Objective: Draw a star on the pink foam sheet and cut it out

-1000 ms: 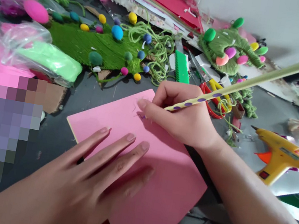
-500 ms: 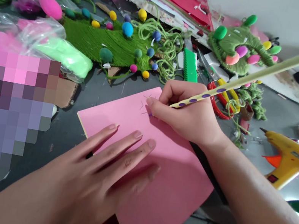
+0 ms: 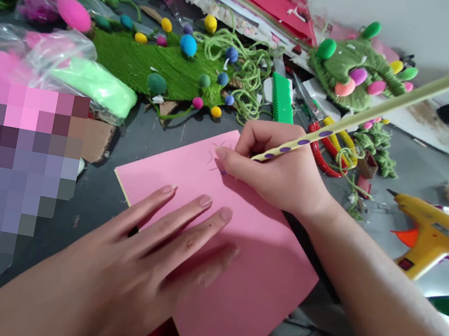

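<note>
Right hand (image 3: 279, 169) pinches slim pale-yellow, purple-spotted pencil (image 3: 391, 106) over rectangular pink paper sheet (image 3: 260, 273), near thin drawn lines (image 3: 211, 157). Left hand (image 3: 136, 274) rests flat on sheet, fingers spread.

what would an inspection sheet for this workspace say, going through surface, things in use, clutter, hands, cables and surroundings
Surface: dark grey tabletop, scattered with small specks
Things in use: pink paper, short marks near its far corner; spotted pencil, tip end on those marks
Clutter: green yarn piece, green comb, red-handled scissors, all beyond the paper; yellow glue gun to the right
Hands: left hand spread on the paper; right hand gripping the pencil
Cables: nothing seen
Surroundings: pale background at upper right; left edge pixelated, unreadable
</note>
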Action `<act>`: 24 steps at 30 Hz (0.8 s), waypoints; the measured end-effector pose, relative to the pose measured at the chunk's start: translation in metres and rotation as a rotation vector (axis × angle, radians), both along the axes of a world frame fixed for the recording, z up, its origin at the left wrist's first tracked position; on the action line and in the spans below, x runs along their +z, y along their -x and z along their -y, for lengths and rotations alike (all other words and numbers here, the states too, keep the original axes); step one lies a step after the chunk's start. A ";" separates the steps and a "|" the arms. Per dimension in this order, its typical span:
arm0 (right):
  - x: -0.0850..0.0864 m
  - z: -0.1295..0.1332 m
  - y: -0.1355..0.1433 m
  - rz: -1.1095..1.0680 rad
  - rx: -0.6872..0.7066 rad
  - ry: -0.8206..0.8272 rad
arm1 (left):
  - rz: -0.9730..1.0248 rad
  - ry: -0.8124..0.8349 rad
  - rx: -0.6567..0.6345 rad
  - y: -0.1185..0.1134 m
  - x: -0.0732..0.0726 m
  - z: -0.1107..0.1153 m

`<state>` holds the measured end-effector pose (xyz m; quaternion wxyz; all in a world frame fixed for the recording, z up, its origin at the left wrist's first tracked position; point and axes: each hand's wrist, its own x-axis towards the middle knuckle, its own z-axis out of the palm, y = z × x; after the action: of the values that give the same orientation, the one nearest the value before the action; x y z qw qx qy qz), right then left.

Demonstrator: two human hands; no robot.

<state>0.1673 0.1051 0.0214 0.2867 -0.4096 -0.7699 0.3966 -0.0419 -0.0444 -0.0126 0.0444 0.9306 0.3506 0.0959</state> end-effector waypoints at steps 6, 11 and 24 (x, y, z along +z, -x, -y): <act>0.000 -0.001 0.000 0.003 0.017 -0.017 | -0.006 0.018 -0.055 0.004 0.001 -0.005; 0.003 -0.002 -0.003 0.008 -0.008 -0.028 | -0.008 0.014 -0.075 0.006 0.002 -0.007; 0.003 -0.002 -0.005 0.033 -0.003 -0.066 | -0.008 -0.007 -0.067 0.005 -0.002 -0.005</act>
<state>0.1726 0.1070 0.0245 0.2879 -0.4073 -0.7866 0.3639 -0.0473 -0.0391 -0.0145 0.0431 0.9423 0.3190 0.0920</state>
